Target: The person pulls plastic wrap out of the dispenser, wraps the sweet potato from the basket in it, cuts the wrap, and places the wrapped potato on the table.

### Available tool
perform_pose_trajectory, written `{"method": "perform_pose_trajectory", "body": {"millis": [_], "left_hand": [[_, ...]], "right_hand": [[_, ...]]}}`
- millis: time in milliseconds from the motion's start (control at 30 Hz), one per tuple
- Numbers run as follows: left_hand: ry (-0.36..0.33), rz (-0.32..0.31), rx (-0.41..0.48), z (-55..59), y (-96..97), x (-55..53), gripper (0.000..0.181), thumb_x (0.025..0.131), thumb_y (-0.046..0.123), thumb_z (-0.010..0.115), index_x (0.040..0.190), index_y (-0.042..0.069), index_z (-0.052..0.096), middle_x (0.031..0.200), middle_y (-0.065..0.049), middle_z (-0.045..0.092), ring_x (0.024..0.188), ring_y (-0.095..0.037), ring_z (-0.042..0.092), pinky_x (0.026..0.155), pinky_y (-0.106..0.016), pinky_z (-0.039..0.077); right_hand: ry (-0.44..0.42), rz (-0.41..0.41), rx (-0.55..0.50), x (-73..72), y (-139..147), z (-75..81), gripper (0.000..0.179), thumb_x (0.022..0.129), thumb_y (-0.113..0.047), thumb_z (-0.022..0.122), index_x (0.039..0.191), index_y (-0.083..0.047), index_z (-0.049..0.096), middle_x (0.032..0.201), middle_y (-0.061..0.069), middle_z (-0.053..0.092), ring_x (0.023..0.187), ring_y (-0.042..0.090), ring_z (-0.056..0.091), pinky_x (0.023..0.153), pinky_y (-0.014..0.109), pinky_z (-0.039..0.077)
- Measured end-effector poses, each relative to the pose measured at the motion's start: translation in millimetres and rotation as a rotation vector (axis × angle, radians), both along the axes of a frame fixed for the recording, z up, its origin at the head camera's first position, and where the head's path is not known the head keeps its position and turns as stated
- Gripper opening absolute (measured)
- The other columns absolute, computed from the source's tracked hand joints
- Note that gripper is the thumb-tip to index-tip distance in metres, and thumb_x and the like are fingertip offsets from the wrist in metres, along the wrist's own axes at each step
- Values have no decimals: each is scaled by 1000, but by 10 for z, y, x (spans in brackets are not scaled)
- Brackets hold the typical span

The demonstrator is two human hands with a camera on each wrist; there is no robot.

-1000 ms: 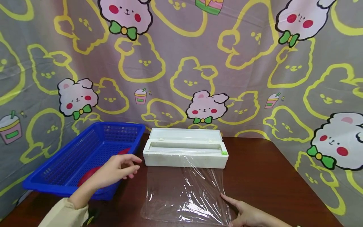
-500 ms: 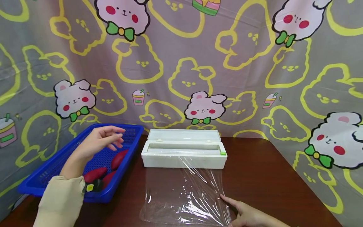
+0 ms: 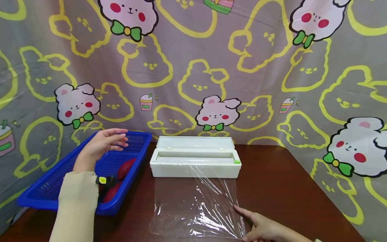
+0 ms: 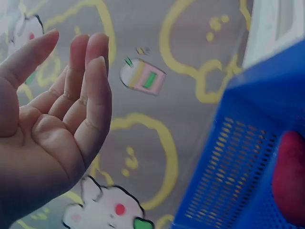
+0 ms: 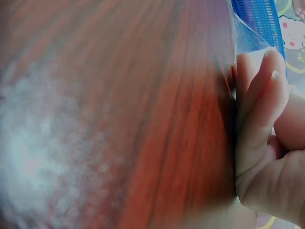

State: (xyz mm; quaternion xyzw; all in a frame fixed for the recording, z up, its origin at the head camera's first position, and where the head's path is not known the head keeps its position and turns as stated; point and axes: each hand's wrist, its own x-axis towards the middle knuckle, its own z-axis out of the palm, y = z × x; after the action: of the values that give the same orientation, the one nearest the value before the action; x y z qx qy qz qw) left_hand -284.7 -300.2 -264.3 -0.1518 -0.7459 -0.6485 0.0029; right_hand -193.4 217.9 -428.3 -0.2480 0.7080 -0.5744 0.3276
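Note:
My left hand (image 3: 101, 146) hovers over the blue plastic basket (image 3: 39, 203), its fingers loosely bent and nothing in them; the left wrist view shows its bare palm. Inside the basket lie red oblong things (image 3: 125, 169), partly hidden by my wrist and sleeve. A sheet of clear cling film (image 3: 178, 198) runs from a white dispenser box (image 3: 196, 170) toward me over the table. At the film's near right corner my right hand (image 3: 264, 227) pinches it, index finger stretched along the edge; creases in the film converge there. The right wrist view shows these fingers (image 5: 259, 109) close above the wood.
The dispenser's lid (image 3: 195, 142) stands raised at the back, and a green piece (image 3: 237, 161) sits at its right end. A patterned curtain (image 3: 257, 67) hangs behind the brown table (image 3: 272, 181). The basket stands left of the box.
My left hand has moved from beside the film leftward and up over the basket, then slightly farther forward. My right hand stays at the film's corner.

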Motion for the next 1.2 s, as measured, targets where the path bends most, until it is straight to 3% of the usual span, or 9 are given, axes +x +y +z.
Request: {"method": "perform_pose_trajectory", "body": {"millis": [233, 400, 500, 567, 733, 933, 1067, 1200], "left_hand": [[-111, 0, 148, -197, -160, -160, 22, 91, 11, 50, 87, 24, 68, 81, 0, 66, 74, -15, 64, 65, -28, 51], [-133, 27, 162, -330, -192, -226, 25, 91, 8, 50, 82, 24, 66, 78, 3, 65, 71, -13, 64, 63, -27, 51], [-119, 76, 70, -381, -190, -250, 18, 90, 10, 52, 84, 23, 64, 78, 6, 64, 71, -11, 64, 63, -26, 51], [-102, 117, -7, -411, -186, -267, 12, 90, 13, 54, 97, 12, 63, 78, 9, 63, 72, -10, 63, 64, -26, 51], [-110, 221, -197, -470, -170, -320, 50, 88, 17, 57, 122, -16, 41, 85, 5, 62, 80, -16, 63, 68, -29, 51], [-157, 290, -411, -537, -138, -350, 47, 86, 16, 58, 119, -14, 45, 111, -26, 54, 101, -39, 52, 75, -41, 48], [-193, 269, -507, -594, -135, -343, 45, 86, 15, 58, 118, -14, 46, 114, -28, 52, 104, -42, 47, 75, -45, 46], [-239, 240, -553, -644, -154, -328, 46, 84, 14, 59, 118, -14, 45, 113, -27, 53, 107, -43, 45, 76, -48, 45]], "right_hand": [[0, 30, -75, -12, 8, -34, 90, 75, -1, 68, 136, 10, 2, 67, 2, 51, 47, 1, 45, 43, 13, 38], [-25, 49, -85, -20, -3, -21, 91, 75, -2, 68, 136, 9, 1, 72, 4, 52, 49, 1, 46, 45, 13, 39], [-26, 27, -46, -20, -11, -4, 91, 75, -4, 69, 137, 7, 4, 60, -4, 47, 46, 0, 45, 42, 12, 37], [-24, 20, -38, -19, -8, -6, 91, 75, -4, 69, 137, 7, 5, 62, -4, 48, 46, 0, 45, 42, 12, 37], [-29, 46, -93, -20, 7, -29, 92, 74, 1, 68, 136, 9, 1, 92, 12, 53, 50, 2, 48, 47, 14, 42], [-26, 61, -109, -32, 19, -43, 90, 75, 1, 67, 136, 10, 0, 93, 13, 52, 51, 2, 49, 48, 14, 42], [-51, 60, -89, -35, 16, -37, 90, 75, 1, 66, 136, 8, 0, 80, 5, 52, 51, 1, 49, 47, 13, 42], [-81, 57, -69, -32, 8, -17, 89, 76, 1, 65, 137, 7, 0, 74, 4, 52, 50, 0, 49, 47, 13, 42]]}}
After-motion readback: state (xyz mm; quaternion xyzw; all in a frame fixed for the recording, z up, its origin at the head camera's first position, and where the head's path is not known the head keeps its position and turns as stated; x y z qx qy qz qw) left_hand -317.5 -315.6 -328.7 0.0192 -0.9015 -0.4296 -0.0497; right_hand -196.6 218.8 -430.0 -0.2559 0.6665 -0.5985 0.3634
